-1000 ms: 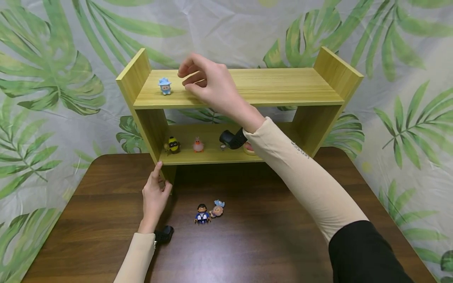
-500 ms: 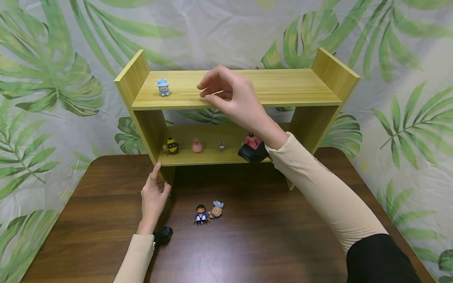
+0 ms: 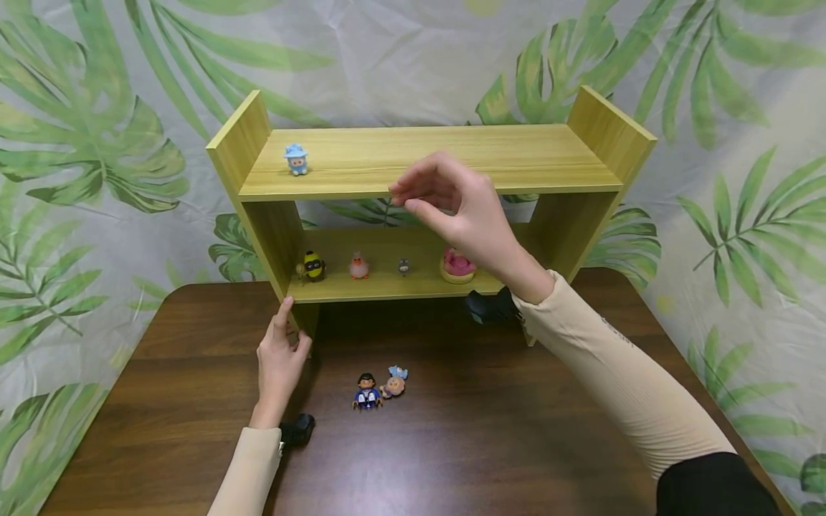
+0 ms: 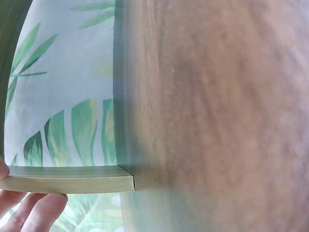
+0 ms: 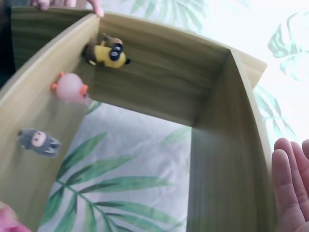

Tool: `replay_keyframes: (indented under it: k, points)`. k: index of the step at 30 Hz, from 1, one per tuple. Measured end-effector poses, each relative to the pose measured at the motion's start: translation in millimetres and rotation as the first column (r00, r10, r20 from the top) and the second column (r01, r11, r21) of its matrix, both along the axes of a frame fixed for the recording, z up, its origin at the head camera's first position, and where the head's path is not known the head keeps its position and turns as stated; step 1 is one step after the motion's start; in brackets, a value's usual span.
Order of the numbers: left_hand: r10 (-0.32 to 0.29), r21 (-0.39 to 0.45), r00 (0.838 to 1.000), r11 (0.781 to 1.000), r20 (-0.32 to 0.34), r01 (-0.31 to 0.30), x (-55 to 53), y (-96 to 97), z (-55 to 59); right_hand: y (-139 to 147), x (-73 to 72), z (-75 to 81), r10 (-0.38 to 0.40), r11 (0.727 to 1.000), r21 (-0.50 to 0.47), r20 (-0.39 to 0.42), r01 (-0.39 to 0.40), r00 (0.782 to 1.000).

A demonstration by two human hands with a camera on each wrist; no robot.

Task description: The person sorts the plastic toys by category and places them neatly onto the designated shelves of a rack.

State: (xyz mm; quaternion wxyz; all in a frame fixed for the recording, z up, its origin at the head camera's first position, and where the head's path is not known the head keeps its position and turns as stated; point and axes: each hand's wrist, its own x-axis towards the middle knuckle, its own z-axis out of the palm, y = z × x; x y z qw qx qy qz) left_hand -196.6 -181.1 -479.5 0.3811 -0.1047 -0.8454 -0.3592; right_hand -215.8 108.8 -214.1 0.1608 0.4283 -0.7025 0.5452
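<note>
A small blue-hatted figurine (image 3: pixel 296 160) stands at the left of the wooden shelf's (image 3: pixel 361 150) top board. My right hand (image 3: pixel 461 204), fingers loosely curled and holding nothing, hovers before that board's front edge, right of the figurine. On the lower board stand a yellow-and-black figurine (image 3: pixel 312 266), a pink one with orange feet (image 3: pixel 358 266), a small grey one (image 3: pixel 403 267) and a pink toy in a yellowish round base (image 3: pixel 458 266). Low on the shelf's left side, my left hand (image 3: pixel 282 362) grips the side panel (image 4: pixel 72 183) between thumb and fingers.
On the brown table (image 3: pixel 490 430) before the shelf, a dark-haired toy figure (image 3: pixel 367 390) in blue lies beside a blue-and-pink figurine (image 3: pixel 395 384). A leaf-patterned cloth (image 3: pixel 413 57) hangs behind.
My right hand has moved right and down, away from the blue-hatted figurine, uncovering the grey figurine and the pink toy below. My left hand stays on the side panel.
</note>
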Motion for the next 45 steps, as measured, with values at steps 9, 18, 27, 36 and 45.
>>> replay_keyframes:
  k: [9,18,27,36,45]
  points:
    - [-0.007,0.006,1.0,1.0,-0.007,0.007,-0.2,0.1,0.1,12,7.0,-20.5,0.014,1.0,0.003,0.026,-0.014,1.0]
    - [0.003,0.021,1.0,1.0,0.006,-0.003,0.5,1.2,1.0,17,9.9,-49.3,0.041,0.999,0.011,0.066,-0.042,0.997]
    - [0.003,0.015,1.0,1.0,0.006,-0.004,0.7,0.7,0.4,20,12.6,-78.4,0.021,0.999,0.041,0.129,-0.027,0.991]
    - [0.009,0.004,1.0,1.0,0.001,-0.009,0.5,1.0,0.9,21,19.6,-108.5,0.0,0.997,0.078,0.202,-0.016,0.979]
    - [0.01,0.004,1.0,1.0,0.0,-0.01,0.3,0.6,0.6,21,27.1,-145.2,-0.008,0.992,0.124,0.278,-0.028,0.96]
